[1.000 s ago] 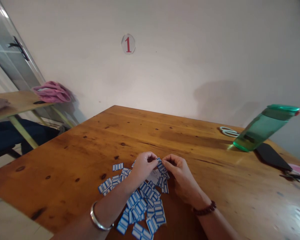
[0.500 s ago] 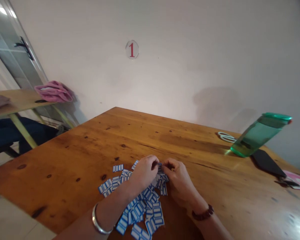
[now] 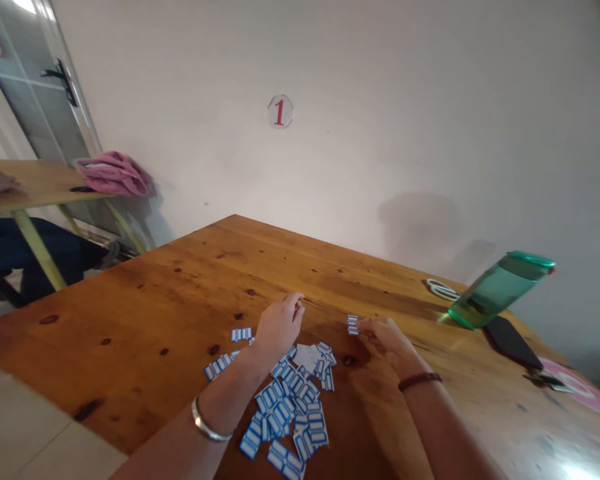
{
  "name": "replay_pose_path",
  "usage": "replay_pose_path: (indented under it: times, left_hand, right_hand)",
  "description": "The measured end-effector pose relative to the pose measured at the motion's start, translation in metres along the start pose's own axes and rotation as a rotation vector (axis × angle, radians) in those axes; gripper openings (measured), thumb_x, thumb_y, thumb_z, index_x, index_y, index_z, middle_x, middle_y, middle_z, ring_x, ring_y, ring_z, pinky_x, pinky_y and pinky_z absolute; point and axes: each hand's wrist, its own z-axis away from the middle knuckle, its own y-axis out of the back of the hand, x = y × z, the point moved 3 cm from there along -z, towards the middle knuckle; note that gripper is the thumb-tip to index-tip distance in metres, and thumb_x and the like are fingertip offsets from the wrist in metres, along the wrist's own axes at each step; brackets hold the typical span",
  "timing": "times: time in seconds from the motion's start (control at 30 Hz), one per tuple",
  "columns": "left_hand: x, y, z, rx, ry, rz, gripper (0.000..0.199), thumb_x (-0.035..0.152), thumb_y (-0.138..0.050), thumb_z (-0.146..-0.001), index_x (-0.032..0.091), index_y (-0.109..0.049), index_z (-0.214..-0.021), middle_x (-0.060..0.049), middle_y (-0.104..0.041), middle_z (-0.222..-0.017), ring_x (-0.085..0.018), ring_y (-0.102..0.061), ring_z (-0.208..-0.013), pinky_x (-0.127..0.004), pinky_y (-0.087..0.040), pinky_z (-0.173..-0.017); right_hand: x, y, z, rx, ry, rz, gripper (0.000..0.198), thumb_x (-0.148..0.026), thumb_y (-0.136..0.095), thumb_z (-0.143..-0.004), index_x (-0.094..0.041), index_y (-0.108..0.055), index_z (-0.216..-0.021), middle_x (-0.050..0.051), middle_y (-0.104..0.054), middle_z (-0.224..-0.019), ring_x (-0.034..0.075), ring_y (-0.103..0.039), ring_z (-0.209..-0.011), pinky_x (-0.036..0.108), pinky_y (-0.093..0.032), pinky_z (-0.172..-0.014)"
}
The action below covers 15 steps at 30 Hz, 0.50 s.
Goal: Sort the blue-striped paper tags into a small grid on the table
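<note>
My right hand (image 3: 387,340) has its thumb and fingertips closed at the edge of a small blue-and-white label sheet (image 3: 353,325), right of the pile. Over the far left part of the pile is my left hand (image 3: 280,325), its fingers curled together; whether anything is in them is hidden. Below the hands lies a loose pile of blue-bordered label sheets (image 3: 280,407), overlapping at many angles. One piece near its far side shows a plain white face (image 3: 307,357). A separate label sheet (image 3: 241,334) lies left of my left hand. My left forearm covers part of the pile.
On the wooden table (image 3: 300,267), a green bottle (image 3: 500,290) leans at the right near a white cable (image 3: 441,289), a dark flat object (image 3: 513,341) and a pink round item (image 3: 575,387). A pink cloth (image 3: 113,175) lies on another table at the left.
My hands have moved apart. The right one has gone rightward, away from the pile, with a label sheet at its fingertips; the left has drawn back a little leftward. The view has shifted slightly.
</note>
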Motion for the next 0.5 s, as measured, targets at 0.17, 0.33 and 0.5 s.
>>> replay_pose_path:
  times: [0.17,0.33,0.5]
  left_hand:
    - [-0.005,-0.001,-0.002,0.015,0.025,0.008,0.024,0.02,-0.038,-0.084,0.021,-0.056,-0.1,-0.005,-0.066,-0.093,-0.016,-0.061,-0.085,-0.024,-0.042,-0.075]
    - [-0.006,-0.001,-0.003,0.028,0.011,0.019,0.024,0.019,-0.038,-0.084,0.02,-0.057,-0.098,-0.005,-0.067,-0.092,-0.015,-0.061,-0.084,-0.024,-0.042,-0.074]
    - [-0.005,-0.002,-0.003,0.019,0.036,0.035,0.022,0.017,-0.042,-0.082,0.02,-0.058,-0.096,-0.004,-0.068,-0.092,-0.014,-0.062,-0.084,-0.023,-0.043,-0.074]
  right_hand:
    - [0.008,-0.012,-0.013,-0.039,-0.177,0.115,0.03,-0.031,-0.05,-0.085,-0.017,-0.051,-0.111,0.007,-0.054,-0.112,0.018,-0.056,-0.091,0.037,-0.048,-0.075]
    - [0.01,-0.013,-0.024,0.015,-0.168,0.245,0.029,-0.031,-0.05,-0.085,-0.018,-0.051,-0.111,0.007,-0.053,-0.113,0.018,-0.056,-0.092,0.038,-0.048,-0.077]
    - [0.013,-0.014,-0.033,0.113,-0.006,0.4,0.031,-0.031,-0.051,-0.084,-0.017,-0.051,-0.111,0.007,-0.054,-0.112,0.018,-0.056,-0.092,0.038,-0.048,-0.076]
